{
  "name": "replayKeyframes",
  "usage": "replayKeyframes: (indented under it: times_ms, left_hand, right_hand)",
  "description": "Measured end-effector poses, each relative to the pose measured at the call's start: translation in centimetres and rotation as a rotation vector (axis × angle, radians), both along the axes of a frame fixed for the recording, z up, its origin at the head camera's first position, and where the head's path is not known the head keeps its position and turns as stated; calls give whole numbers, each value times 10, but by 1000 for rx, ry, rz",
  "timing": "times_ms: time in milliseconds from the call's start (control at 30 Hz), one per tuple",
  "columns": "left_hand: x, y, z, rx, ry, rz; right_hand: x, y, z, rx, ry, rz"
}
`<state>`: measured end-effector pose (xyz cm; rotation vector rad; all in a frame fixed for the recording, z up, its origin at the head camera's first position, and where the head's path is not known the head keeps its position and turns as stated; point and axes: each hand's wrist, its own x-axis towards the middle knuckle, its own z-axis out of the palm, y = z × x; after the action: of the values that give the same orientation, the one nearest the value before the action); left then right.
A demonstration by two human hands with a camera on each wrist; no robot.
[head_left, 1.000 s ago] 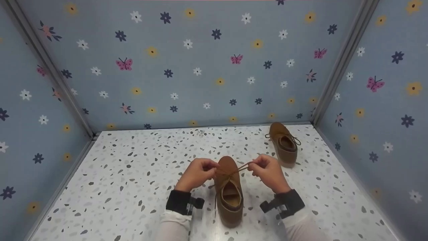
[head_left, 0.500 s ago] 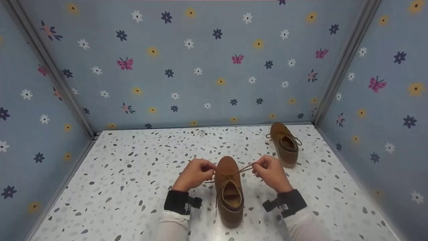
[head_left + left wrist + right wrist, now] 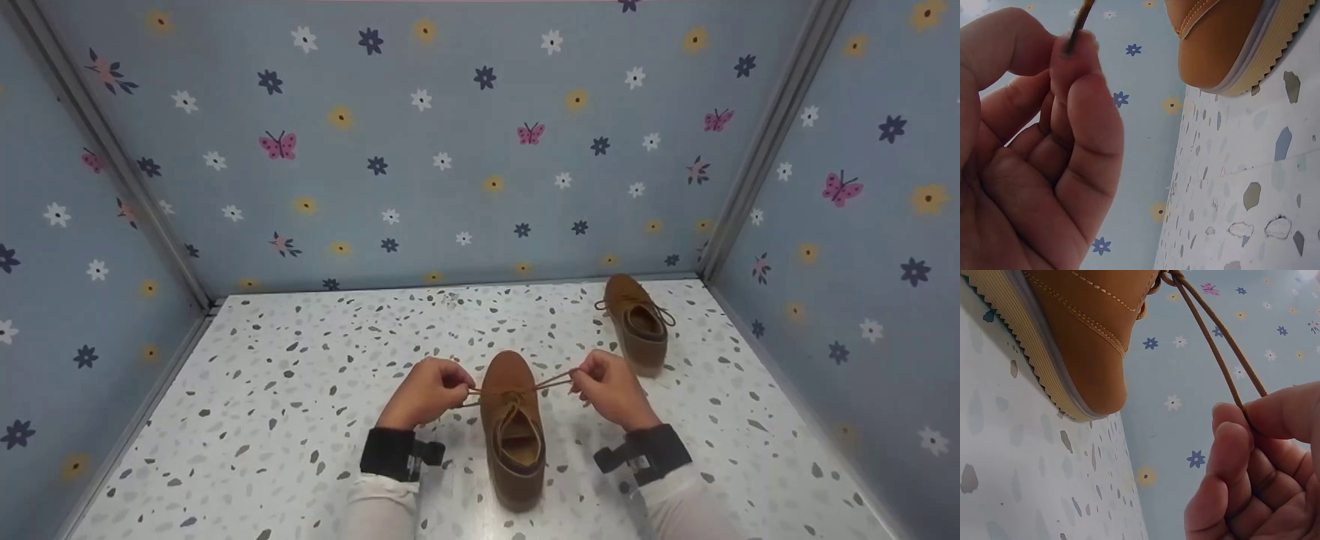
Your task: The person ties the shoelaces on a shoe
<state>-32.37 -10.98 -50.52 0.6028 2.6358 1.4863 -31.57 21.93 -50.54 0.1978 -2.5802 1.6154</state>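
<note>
A brown lace-up shoe stands on the speckled surface, toe pointing away, with a knot at its throat. To its left, my left hand pinches a brown shoelace between thumb and forefinger. On the other side my right hand grips a lace loop, its two strands running taut from the knot to the thumb and fingertips. In both wrist views the shoe's toe and ridged pale sole show beside the hand.
A second brown shoe, its laces in a bow, stands at the back right near the wall. Blue flowered panels enclose the white speckled surface at the back and both sides. Each wrist wears a black camera strap.
My left hand has moved left and slightly down, away from the shoe, drawing its lace out. The right hand has shifted slightly right, still holding the loop. The shoe stays in place.
</note>
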Motion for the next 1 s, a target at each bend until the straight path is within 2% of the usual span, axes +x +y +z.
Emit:
replayKeyframes:
  times_ms: [300, 500, 600, 733, 900, 1000]
  left_hand:
    - [0, 0, -3, 24, -53, -19]
    - [1, 5, -2, 24, -123, -58]
    - [1, 10, -2, 6, -125, -73]
    - [1, 15, -3, -4, -113, -89]
    - [0, 17, -5, 63, -110, -84]
    - [-1, 18, -7, 111, -70, -46]
  right_hand:
    - [-3, 5, -2, -60, -89, 64]
    - [-3, 6, -1, -92, -93, 206]
    - [-2, 5, 0, -120, -118, 253]
    - [-3, 4, -1, -175, -143, 278]
    - [-1, 5, -1, -264, -165, 303]
    - [0, 6, -2, -356, -171, 350]
